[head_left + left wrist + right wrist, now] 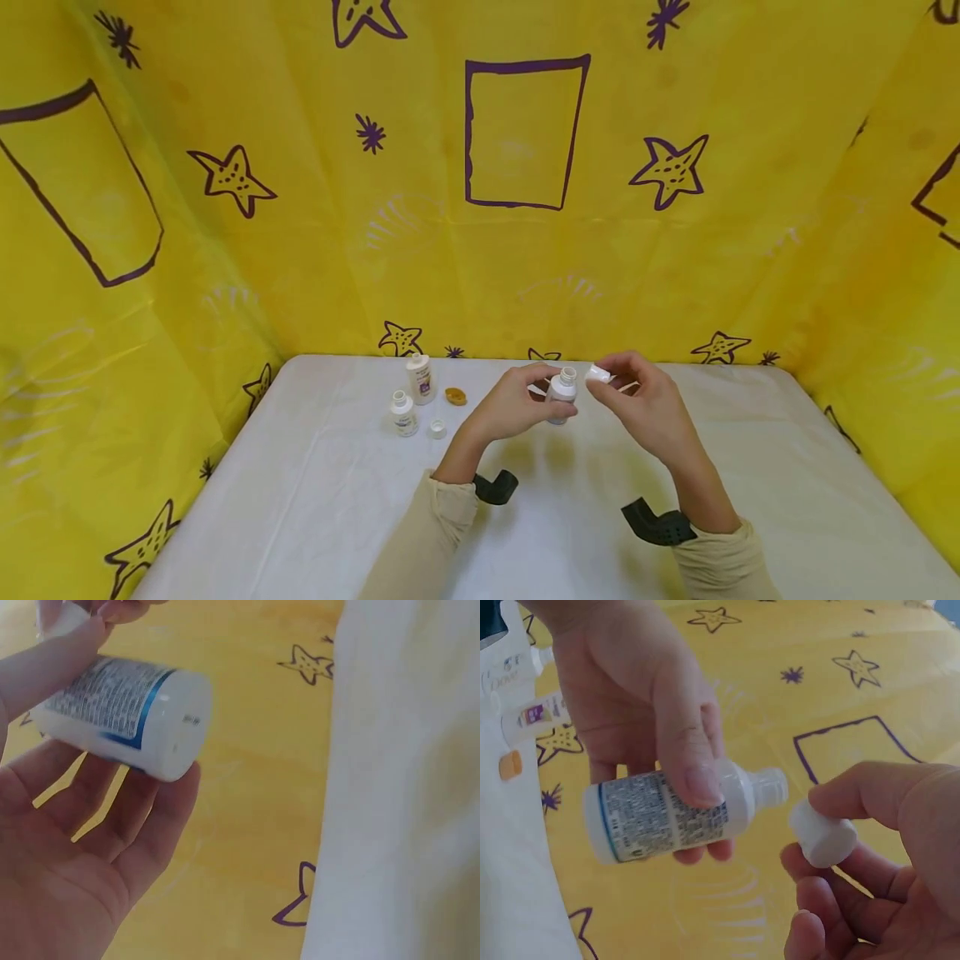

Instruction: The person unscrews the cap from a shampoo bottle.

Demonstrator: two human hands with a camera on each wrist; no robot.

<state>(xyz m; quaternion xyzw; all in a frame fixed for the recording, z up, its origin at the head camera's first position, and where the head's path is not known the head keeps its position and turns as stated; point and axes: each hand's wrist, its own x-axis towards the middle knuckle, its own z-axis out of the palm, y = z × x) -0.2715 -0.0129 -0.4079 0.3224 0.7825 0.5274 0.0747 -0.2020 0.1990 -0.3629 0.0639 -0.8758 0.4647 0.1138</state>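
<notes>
My left hand (512, 403) grips a white plastic bottle (667, 814) above the table, thumb across its printed label. The bottle's threaded neck (771, 787) is bare and points toward my right hand. Between thumb and fingers, my right hand (643, 400) pinches a white cap (823, 834), held just off the neck with a small gap. From the left wrist, the bottle's base (184, 724) faces the camera and a blue band edges its label; the cap end is partly hidden behind the thumb.
Left of my hands, two uncapped white bottles stand on the white-covered table (315, 500): a taller one (422, 382) and a shorter one (404, 415). Near them lie an orange cap (455, 396) and a white cap (437, 429). Yellow patterned curtains (450, 275) enclose the table's back and sides.
</notes>
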